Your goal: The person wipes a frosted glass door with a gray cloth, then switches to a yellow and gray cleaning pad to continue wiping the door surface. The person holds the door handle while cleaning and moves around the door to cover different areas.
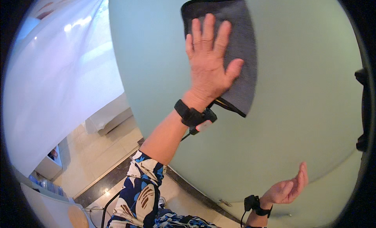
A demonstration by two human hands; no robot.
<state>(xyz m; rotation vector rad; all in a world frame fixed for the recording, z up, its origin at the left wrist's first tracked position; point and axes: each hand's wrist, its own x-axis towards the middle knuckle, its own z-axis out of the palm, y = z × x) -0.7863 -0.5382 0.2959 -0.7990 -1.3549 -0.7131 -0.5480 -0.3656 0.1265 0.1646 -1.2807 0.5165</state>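
Observation:
My left hand lies spread, palm down, on a grey cloth with black edging. The cloth is flat against a large pale green frosted panel. Lower right, my right hand is held in front of the same panel, its fingers together and slightly curled, with nothing seen in it. Both wrists wear black straps with a small device and a cable. The left palm is hidden.
Translucent white sheeting hangs at the left over a tiled floor. Plastic bottles stand low at the left. A dark stone strip crosses the floor below the panel. Dark fittings line the panel's right edge.

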